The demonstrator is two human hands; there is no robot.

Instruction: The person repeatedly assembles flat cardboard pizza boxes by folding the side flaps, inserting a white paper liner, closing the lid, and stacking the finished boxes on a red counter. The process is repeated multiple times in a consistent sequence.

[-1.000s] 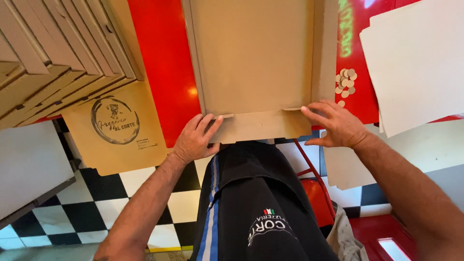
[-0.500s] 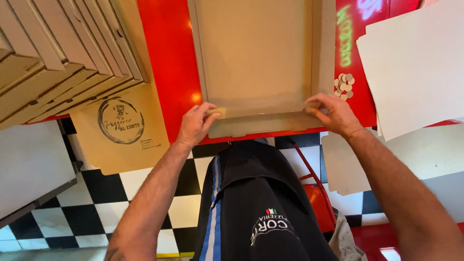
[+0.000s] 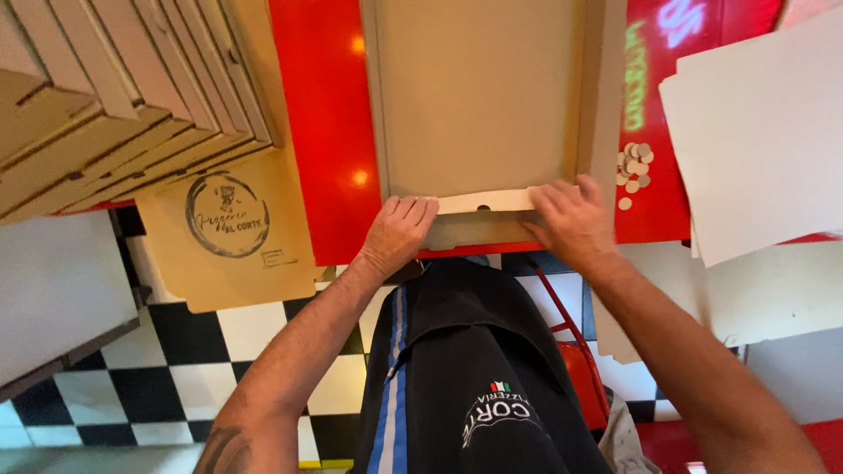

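Note:
A brown cardboard pizza box [image 3: 479, 96] lies open on a glossy red counter [image 3: 320, 132] in front of me. Its near front flap [image 3: 479, 204] is folded up along the edge. My left hand [image 3: 397, 230] presses on the left end of that flap with fingers together. My right hand [image 3: 571, 219] presses on the right end, at the box's near right corner. Both thumbs are hidden under the flap or the hands.
A tall stack of folded cardboard boxes [image 3: 114, 96] fills the upper left, with a printed flat box [image 3: 228, 224] hanging off the counter. White flat sheets [image 3: 764, 132] lie at right. Small cardboard discs [image 3: 634, 162] sit beside the box. Below are a checkered floor [image 3: 176, 369] and a red stool [image 3: 584, 373].
The front flap has been folded up from flat. Both hands moved inward along it and now press on its top edge.

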